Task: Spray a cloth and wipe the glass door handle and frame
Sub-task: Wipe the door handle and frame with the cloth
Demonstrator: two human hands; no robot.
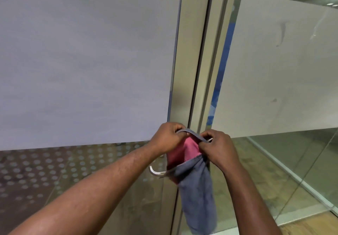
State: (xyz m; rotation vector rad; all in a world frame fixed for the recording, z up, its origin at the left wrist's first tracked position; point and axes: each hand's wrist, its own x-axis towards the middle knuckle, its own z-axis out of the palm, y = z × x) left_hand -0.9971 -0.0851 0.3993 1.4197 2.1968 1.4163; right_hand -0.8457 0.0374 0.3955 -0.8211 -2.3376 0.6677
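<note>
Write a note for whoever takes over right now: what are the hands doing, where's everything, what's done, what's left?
Left hand and right hand each pinch the top edge of the grey-and-pink cloth.
The rest of it hangs down in front of the door handle, by the frame.
No spray bottle in view; cannot tell if the cloth is sprayed.
To do, it seems: wipe handle and frame.

- I see the cloth [197, 185] between the left hand [166, 137] and right hand [217, 147], before the door frame [192, 51].
- The door handle [155, 171] runs left from behind the cloth.
</note>
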